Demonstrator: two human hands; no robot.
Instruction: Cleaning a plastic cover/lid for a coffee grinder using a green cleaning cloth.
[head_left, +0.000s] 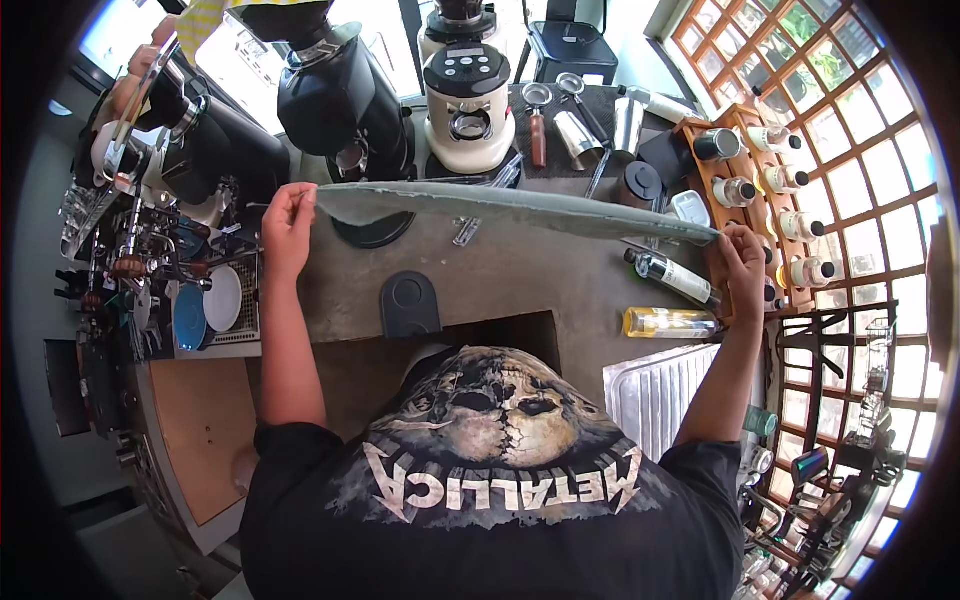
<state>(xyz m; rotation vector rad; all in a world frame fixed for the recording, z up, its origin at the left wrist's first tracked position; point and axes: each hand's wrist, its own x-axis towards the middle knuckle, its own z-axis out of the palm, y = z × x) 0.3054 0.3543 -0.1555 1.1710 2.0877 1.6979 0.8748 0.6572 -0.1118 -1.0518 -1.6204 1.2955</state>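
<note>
A grey-green cloth is stretched wide above the worktop, a corner pinched in each hand. My left hand grips its left end near the black coffee grinder. At the other end, my right hand holds a corner beside the wooden bottle rack. Behind the cloth stands a cream coffee grinder. Beneath it, a small clear object lies on the worktop. A dark tamping mat rests at the worktop's near edge.
Portafilters and steel pitchers lie on a dark mat at the back. A dark bottle and a yellow bottle lie at right, above a ribbed metal drainboard. Blue and white saucers sit left by the espresso machine.
</note>
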